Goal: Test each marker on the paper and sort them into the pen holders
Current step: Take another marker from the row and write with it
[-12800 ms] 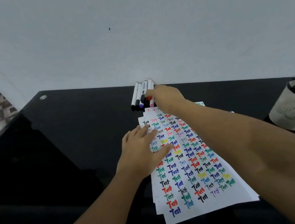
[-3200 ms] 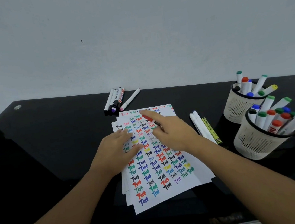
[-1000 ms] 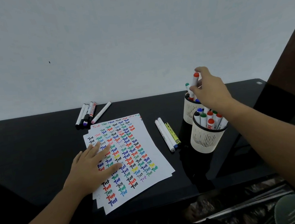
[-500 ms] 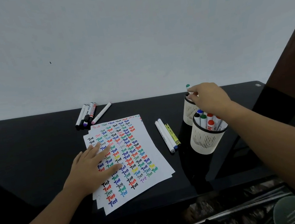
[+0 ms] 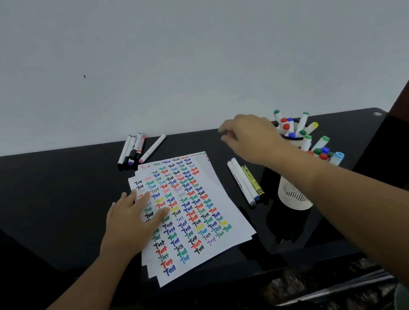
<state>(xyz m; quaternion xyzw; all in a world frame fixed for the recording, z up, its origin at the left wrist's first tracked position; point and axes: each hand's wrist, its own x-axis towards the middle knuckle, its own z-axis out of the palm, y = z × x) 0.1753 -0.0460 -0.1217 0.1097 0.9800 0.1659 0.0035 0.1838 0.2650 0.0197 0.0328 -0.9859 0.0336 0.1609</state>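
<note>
Your right hand (image 5: 249, 137) hovers above the bench (image 5: 50, 198), fingers loosely curled and holding nothing, at about 9 o'clock from the pen holders. Your left hand (image 5: 132, 221) lies flat with straight fingers on the left edge of the paper (image 5: 191, 207), a fanned stack of sheets covered in rows of coloured "Test" marks.

The near pen holder (image 5: 295, 198), a pale slotted cup at 3 o'clock from the paper, holds markers with green, red, blue and light-blue caps. The far pen holder (image 5: 295, 138) sits just behind it at 12 o'clock, with green, red, blue and yellow caps showing. Your right forearm crosses both cups, so their rims and much of their walls are hidden; you cannot count the markers.

Three loose markers (image 5: 244, 182) lie side by side between the paper and the near holder, one of them yellow. A cluster of five markers (image 5: 136, 149) lies at 12 o'clock from the paper, close to the wall (image 5: 187, 55).

Open dark bench stretches toward 9 o'clock. The front edge runs just below the paper's lower corner.
</note>
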